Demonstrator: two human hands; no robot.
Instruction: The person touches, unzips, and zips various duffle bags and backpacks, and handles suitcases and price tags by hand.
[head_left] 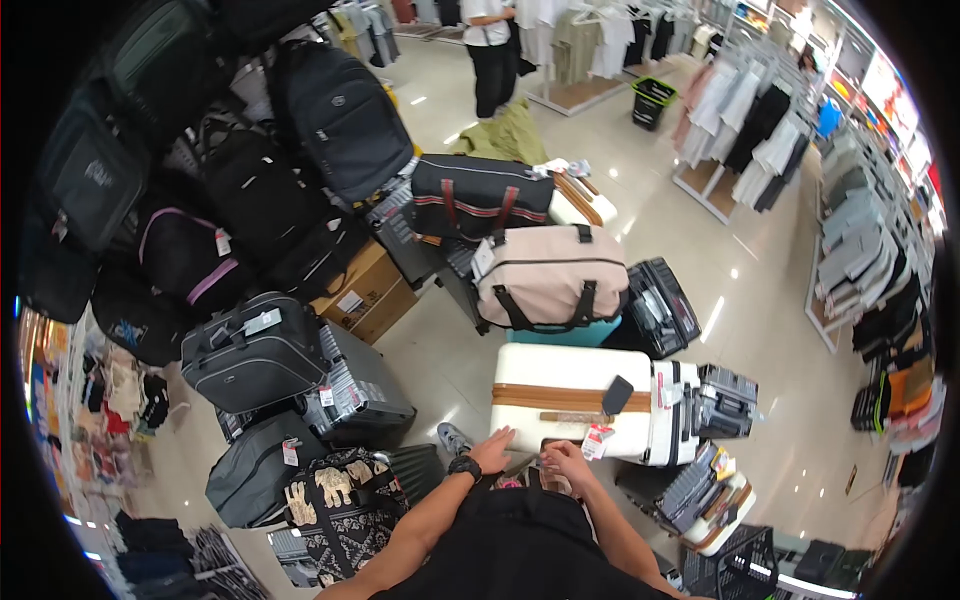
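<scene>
Cream suitcase [565, 365] mid-scene, near side of pink bag [553, 272]. L hand [490, 453] grip wide, flat at suitcase's near-left edge. R hand [567, 465] grip narrow by tag [596, 442], can't tell if holding sth.

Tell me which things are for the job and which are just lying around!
Probably the job:
- left hand
- right hand
- big cream suitcase
- its red-and-white tag

Seemingly just around:
- pink duffel bag
- elephant-print bag
- black-and-green basket
</scene>
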